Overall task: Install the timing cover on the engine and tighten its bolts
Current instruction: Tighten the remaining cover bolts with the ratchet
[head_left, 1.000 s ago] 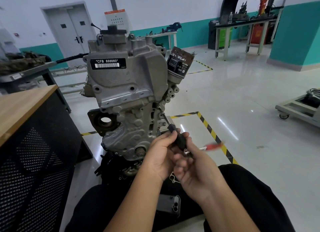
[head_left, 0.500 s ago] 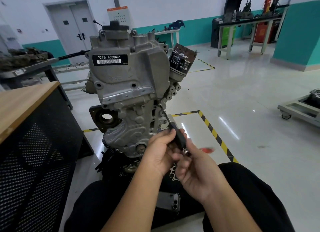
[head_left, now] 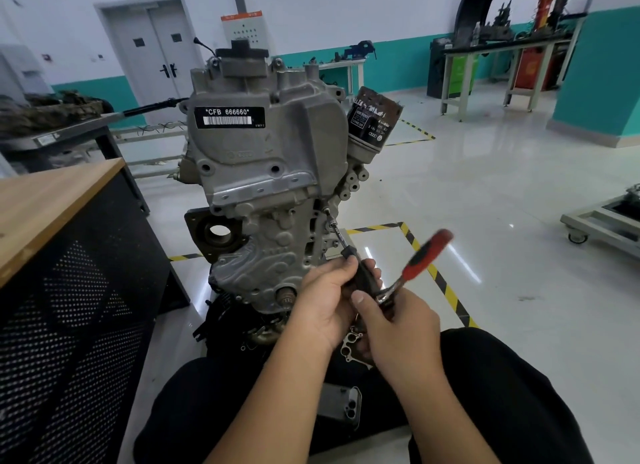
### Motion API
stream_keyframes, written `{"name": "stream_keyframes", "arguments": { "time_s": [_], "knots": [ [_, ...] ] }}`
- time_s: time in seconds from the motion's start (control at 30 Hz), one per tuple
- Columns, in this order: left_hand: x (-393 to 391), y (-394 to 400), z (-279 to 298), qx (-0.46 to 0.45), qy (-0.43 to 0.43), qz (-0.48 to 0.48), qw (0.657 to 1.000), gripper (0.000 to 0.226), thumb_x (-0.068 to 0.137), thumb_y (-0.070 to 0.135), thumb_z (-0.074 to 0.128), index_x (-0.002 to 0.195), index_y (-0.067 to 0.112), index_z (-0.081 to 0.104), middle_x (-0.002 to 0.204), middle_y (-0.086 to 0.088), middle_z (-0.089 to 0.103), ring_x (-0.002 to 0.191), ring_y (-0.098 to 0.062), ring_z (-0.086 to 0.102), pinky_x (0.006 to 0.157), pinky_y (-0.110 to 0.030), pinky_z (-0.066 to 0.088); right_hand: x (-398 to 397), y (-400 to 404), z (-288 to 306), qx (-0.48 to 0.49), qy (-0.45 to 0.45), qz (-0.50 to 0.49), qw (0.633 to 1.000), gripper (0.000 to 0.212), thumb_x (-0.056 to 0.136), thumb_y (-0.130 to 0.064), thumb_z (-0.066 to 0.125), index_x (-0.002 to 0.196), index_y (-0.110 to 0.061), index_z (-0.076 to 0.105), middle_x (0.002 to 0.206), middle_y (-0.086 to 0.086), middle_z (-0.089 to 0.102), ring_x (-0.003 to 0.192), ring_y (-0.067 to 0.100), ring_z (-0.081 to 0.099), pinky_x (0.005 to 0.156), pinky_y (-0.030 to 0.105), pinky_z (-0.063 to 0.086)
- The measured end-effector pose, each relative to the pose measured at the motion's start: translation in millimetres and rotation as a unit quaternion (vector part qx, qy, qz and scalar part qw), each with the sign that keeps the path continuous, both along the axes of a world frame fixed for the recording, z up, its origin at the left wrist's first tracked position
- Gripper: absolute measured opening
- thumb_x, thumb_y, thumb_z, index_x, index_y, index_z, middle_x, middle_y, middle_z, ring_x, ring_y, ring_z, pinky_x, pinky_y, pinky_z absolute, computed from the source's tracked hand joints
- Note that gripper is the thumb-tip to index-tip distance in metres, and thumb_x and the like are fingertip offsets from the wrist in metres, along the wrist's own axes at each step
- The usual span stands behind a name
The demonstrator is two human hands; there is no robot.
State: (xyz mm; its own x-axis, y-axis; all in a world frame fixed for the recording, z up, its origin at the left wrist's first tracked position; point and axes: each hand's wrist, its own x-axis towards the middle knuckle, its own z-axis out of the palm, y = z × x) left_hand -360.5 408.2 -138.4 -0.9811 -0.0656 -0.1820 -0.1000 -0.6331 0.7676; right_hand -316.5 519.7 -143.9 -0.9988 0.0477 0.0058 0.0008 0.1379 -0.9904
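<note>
A grey engine [head_left: 263,159] stands upright on the floor in front of me, with the cast timing cover [head_left: 266,252] on its near face. A thin extension bar [head_left: 337,233] runs from a bolt [head_left: 325,210] on the cover's right edge down to a black grip. My left hand [head_left: 327,302] holds that black grip. My right hand [head_left: 398,321] holds the head end of a ratchet, whose red and black handle [head_left: 427,256] points up and right, blurred.
A wooden-topped cabinet [head_left: 52,200] with black perforated sides stands close on the left. A black oil filter [head_left: 374,124] juts from the engine's upper right. A phone [head_left: 341,406] and a small metal gasket [head_left: 351,346] lie on my lap. A wheeled cart [head_left: 602,221] is at the right.
The ratchet's red handle has swung from low right, near the floor tape, up to point upward and right. Both hands stay on the tool at the same bolt.
</note>
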Motion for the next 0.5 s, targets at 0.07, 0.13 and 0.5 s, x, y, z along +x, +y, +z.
{"name": "stream_keyframes", "arguments": {
  "time_s": [0.07,0.13,0.5],
  "knots": [
    [0.2,-0.3,-0.8,-0.013,0.005,-0.004,1.0,0.019,0.098,0.014,0.062,0.093,0.0,0.074,0.089,-0.018,0.072,0.072,-0.026,0.071,0.065,-0.036,0.062,1.3,-4.3,-1.9,-0.079,-0.01,-0.011,0.997,0.025,0.095,-0.034,0.071,0.084,-0.012,0.067,0.063,0.006,0.069,0.046,0.022,0.065,0.047,0.04,0.059],
    [1.2,-2.1,-0.8,-0.042,0.011,-0.005,0.999,0.025,0.097,0.021,0.065,0.105,-0.002,0.072,0.097,-0.019,0.074,0.075,-0.025,0.073,0.056,-0.031,0.059,-0.4,-1.7,6.6,-0.401,-0.188,0.058,0.895,0.035,0.097,-0.037,0.068,0.096,-0.002,0.069,0.066,0.014,0.067,0.039,0.017,0.056,0.038,0.029,0.05],
    [1.4,0.1,0.4,-0.046,-0.008,-0.017,0.999,0.027,0.097,0.021,0.064,0.108,-0.002,0.071,0.099,-0.018,0.075,0.077,-0.026,0.074,0.059,-0.034,0.06,-3.0,0.8,1.5,-0.206,-0.081,0.014,0.975,0.029,0.097,-0.035,0.069,0.091,-0.006,0.07,0.067,0.012,0.071,0.044,0.022,0.062,0.043,0.036,0.055]
  ]
}}
